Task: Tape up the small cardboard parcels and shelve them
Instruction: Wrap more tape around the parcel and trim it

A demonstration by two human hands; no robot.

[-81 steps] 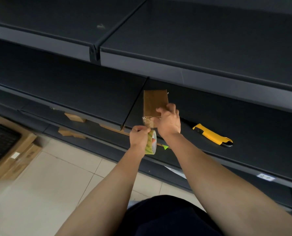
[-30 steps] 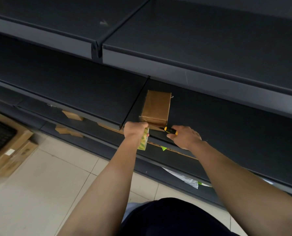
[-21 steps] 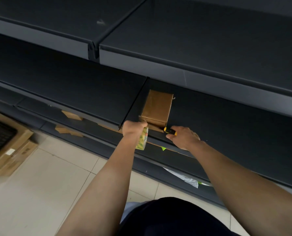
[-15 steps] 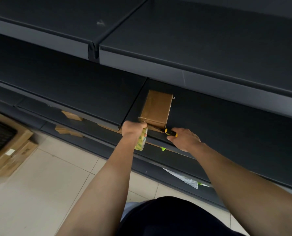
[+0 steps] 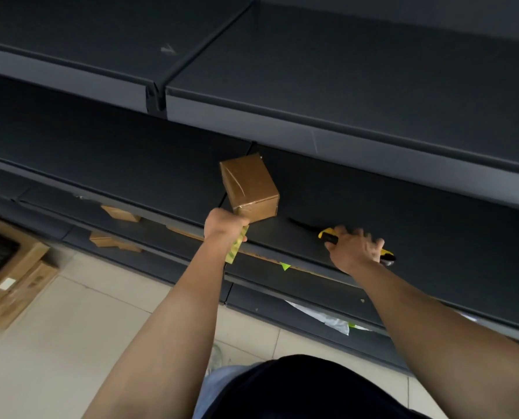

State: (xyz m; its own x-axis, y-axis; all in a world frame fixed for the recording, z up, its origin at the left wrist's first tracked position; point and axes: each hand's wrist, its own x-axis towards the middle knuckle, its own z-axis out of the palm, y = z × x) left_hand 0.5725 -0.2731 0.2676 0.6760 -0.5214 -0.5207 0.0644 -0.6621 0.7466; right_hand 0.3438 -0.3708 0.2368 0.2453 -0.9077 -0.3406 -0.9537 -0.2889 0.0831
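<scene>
- At the front lip of the middle shelf [image 5: 403, 207], the left hand [image 5: 226, 223] is curled tight round a tape roll [image 5: 237, 246], which hangs edge-on below the fist.
- Against the knuckles of that hand sits the near lower corner of 1 small brown box [image 5: 249, 189]; whether the fingers also pinch it cannot be told.
- Its long axis runs from the fist up and away toward the back of the shelf, leaning a little left, with the small end face turned toward the camera.
- Glossy tape shows on its left side face and across the near end.
- Right of the box, well apart from it, the right hand [image 5: 355, 247] lies over a yellow knife [image 5: 327, 235] on the same shelf; the hand is blurred, so its hold cannot be told.
- From under that hand, the knife's dark tip points left toward the box.
- Below, 2 cardboard scraps [image 5: 120, 213] lie on a lower shelf, and a white plastic bag [image 5: 327, 317] sits lower, to the right.
- Flat cartons [image 5: 16, 285] rest on the tiled floor [image 5: 70, 328] at far left.
</scene>
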